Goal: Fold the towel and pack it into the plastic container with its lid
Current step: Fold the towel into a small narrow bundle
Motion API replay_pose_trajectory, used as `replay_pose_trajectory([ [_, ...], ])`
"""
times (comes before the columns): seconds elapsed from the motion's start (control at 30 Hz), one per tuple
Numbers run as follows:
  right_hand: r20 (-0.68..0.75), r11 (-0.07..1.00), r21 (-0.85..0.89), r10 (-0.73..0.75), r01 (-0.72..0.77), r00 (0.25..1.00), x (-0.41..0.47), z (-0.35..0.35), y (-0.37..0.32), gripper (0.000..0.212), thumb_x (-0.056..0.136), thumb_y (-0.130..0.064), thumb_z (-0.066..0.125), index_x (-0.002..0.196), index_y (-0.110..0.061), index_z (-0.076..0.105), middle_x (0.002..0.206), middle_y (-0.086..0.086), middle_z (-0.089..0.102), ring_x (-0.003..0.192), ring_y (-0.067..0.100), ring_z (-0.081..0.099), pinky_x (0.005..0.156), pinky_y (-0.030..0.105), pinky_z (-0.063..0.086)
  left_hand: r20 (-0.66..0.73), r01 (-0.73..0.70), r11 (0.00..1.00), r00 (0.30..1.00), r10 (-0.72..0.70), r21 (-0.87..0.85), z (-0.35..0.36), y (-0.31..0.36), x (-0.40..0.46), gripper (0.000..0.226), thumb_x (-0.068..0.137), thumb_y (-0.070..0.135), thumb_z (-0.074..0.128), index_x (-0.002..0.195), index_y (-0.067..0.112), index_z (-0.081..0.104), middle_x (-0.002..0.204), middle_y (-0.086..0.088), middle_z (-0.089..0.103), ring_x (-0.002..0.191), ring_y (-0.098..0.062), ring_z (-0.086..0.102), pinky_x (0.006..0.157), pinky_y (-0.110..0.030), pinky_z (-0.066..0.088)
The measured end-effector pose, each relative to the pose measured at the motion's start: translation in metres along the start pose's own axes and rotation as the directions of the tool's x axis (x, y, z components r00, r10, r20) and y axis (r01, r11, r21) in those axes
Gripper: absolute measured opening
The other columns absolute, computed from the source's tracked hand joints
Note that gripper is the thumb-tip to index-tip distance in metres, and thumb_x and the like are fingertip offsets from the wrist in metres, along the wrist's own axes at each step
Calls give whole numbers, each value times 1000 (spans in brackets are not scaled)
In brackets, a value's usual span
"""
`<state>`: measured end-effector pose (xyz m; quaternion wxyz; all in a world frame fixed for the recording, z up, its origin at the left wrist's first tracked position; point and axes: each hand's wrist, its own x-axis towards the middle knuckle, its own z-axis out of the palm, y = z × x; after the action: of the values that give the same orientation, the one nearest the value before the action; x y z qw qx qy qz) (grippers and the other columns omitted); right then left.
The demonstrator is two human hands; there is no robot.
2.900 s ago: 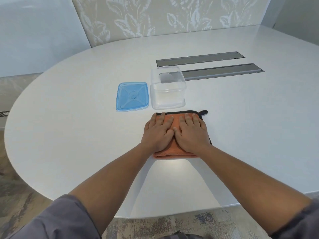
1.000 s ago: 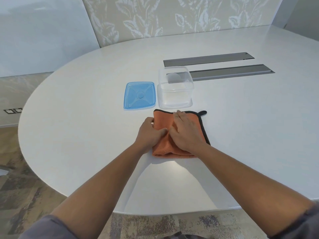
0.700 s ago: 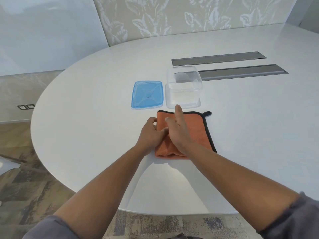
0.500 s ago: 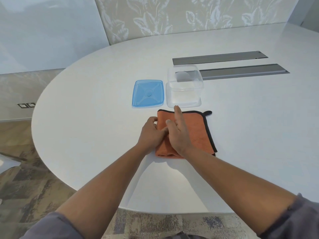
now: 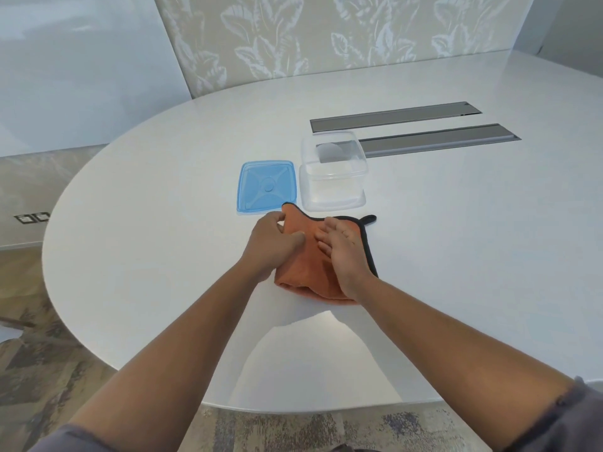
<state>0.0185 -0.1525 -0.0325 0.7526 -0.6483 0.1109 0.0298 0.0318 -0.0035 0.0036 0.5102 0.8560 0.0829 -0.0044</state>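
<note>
Orange towel [image 5: 301, 265], folded, lies near on the white table [image 5: 130, 256]; the left hand [image 5: 272, 244] grips and lifts its left edge, the right hand [image 5: 344, 252] presses flat on it. Just beyond stand one empty clear container [image 5: 331, 177] and, left of it, one blue lid [image 5: 267, 185]. Two grey slots [image 5: 424, 128] lie farther off.

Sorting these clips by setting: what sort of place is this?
Probably an office meeting room: a large white oval table with two grey cable hatches set into it, and a leaf-patterned wall panel behind.
</note>
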Motion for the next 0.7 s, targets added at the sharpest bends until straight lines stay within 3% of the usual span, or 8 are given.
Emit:
replay_pose_trajectory([
  [0.13,74,991,134,6,-16,997,-5,-5,-3,30,97,-16,44,116,-10,66,95,5,78,82,14,74,68,28,57,204,-48,990,976,76,-134,19,22,-10,61,76,38,71,135,41,54,96,-3,71,87,-19,72,75,-36,60],
  [0.2,59,988,157,-7,-3,998,-6,-7,-5,34,100,-27,45,86,-20,75,75,1,74,66,12,69,57,27,54,290,-38,971,951,107,-236,31,25,-16,34,85,29,63,99,60,65,82,-1,67,73,-19,67,65,-32,58],
  [0.27,96,974,218,35,-56,995,-7,-8,-6,49,102,-36,45,64,-28,76,62,-1,69,55,10,66,51,21,51,294,-62,960,945,145,-274,41,19,-17,49,90,14,53,86,61,66,75,3,65,68,-13,62,60,-23,55],
  [0.33,128,961,256,71,-102,989,-7,-11,-8,47,102,-32,47,68,-25,79,74,4,74,67,14,71,60,22,56,206,-189,966,953,224,-176,45,14,-21,50,92,11,52,102,58,63,86,11,71,80,-7,67,72,-20,54],
  [0.4,98,958,263,96,-119,991,-10,-15,-16,34,99,-19,48,84,-16,79,93,15,75,89,25,73,82,34,57,161,-357,931,926,342,71,50,6,-23,45,95,21,55,130,49,58,121,7,65,116,-13,57,98,-27,47],
  [0.5,63,960,216,168,-178,984,-12,-21,-29,33,93,-11,47,115,0,69,114,25,71,107,36,70,102,47,52,210,-373,886,923,323,276,57,-1,-23,66,102,29,51,162,24,24,166,-1,21,151,-17,15,123,-37,20],
  [0.6,41,985,85,146,-149,988,-11,-20,-38,24,88,-11,46,102,-2,63,97,18,64,89,28,68,91,43,54,246,-421,867,900,361,267,60,0,-23,69,106,30,42,164,18,6,172,1,0,157,-12,-1,127,-38,8],
  [0.7,112,956,187,207,-225,972,-12,-22,-42,30,86,-15,45,109,-8,63,102,17,66,93,29,68,98,45,53,277,-455,849,881,384,269,61,4,-24,74,100,35,32,164,18,0,172,4,-5,156,-8,-6,127,-40,6],
])
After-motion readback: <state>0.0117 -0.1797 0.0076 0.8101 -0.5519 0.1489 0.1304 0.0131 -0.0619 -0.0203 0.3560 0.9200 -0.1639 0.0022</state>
